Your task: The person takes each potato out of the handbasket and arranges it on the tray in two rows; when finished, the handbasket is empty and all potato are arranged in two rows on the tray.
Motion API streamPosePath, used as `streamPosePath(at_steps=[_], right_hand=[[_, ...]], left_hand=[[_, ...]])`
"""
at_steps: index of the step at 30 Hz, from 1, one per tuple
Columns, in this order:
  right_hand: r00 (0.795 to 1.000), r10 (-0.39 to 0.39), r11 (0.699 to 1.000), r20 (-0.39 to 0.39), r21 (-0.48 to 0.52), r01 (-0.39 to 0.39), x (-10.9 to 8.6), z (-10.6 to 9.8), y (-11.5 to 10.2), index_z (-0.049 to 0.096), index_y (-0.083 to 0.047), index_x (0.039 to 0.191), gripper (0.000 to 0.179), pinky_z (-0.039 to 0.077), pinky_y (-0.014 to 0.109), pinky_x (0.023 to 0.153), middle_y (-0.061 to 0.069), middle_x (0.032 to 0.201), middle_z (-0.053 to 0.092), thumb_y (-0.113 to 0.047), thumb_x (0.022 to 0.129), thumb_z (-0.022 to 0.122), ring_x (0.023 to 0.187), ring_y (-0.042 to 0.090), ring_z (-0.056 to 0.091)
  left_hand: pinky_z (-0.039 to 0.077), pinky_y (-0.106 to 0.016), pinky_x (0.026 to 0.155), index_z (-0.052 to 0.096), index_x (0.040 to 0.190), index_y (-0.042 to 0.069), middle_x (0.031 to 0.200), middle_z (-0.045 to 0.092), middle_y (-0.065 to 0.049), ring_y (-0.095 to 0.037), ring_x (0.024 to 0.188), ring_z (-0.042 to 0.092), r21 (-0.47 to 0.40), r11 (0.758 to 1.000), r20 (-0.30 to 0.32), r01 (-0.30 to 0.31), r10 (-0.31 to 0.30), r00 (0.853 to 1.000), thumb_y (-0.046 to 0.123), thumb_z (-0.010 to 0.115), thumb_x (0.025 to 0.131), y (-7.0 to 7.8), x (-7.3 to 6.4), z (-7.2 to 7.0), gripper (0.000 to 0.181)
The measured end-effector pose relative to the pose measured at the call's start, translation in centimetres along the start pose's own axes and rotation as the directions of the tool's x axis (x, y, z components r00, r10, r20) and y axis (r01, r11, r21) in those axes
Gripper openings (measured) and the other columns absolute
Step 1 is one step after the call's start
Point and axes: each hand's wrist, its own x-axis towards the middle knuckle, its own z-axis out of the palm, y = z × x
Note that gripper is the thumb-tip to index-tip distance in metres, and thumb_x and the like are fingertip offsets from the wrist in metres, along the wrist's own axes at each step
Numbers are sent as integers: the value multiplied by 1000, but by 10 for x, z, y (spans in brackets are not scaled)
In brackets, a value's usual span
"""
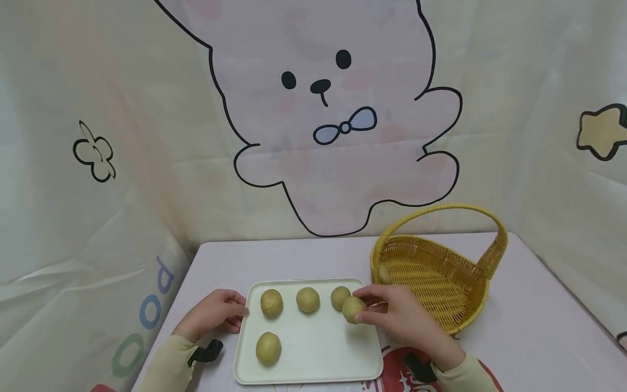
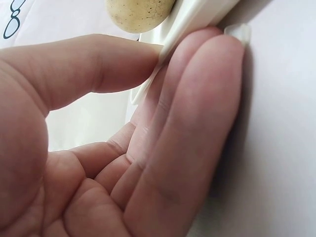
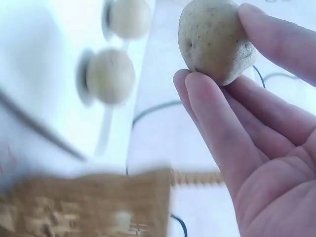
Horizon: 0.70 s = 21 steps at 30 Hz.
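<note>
A potato (image 1: 354, 310) is pinched between the thumb and fingertips of my right hand (image 1: 404, 318), over the right part of a white tray (image 1: 325, 354). Up close, the right wrist view has this potato (image 3: 212, 42) speckled and pale brown. My left hand (image 1: 217, 313) grips the tray's left rim, thumb on one side and fingers on the other, as the left wrist view makes plain. Several potatoes lie on the tray: a back row with one potato (image 1: 307, 300) in its middle, and a single potato (image 1: 268, 349) at front left.
Behind and right of the tray stands a yellow wicker basket (image 1: 431, 245) with a tall handle, tilted toward me. Inside its left side shows part of another potato (image 1: 385, 274). A pale cloth covers the table (image 1: 529, 326), and a printed curtain (image 1: 196, 207) hangs behind.
</note>
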Motion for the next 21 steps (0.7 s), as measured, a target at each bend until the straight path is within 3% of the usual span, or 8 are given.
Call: streamPosePath(at_steps=[11, 21], right_hand=[[990, -26, 998, 139, 61, 18, 28, 59, 1, 78, -5, 120, 36, 63, 22, 81, 1, 108, 78, -23, 91, 88, 99, 12, 75], [977, -39, 997, 209, 67, 25, 41, 94, 1, 79, -6, 116, 34, 60, 21, 79, 0, 105, 80, -20, 88, 91, 93, 6, 73]], left_hand=[[64, -31, 65, 67, 109, -1, 79, 69, -7, -16, 68, 68, -7, 1000, -4, 0, 0, 1000, 17, 77, 96, 3, 1, 0, 25], [64, -30, 64, 67, 109, -2, 79, 69, -7, -15, 67, 68, -26, 1000, 8, -6, 6, 1000, 15, 76, 96, 1, 2, -2, 23]])
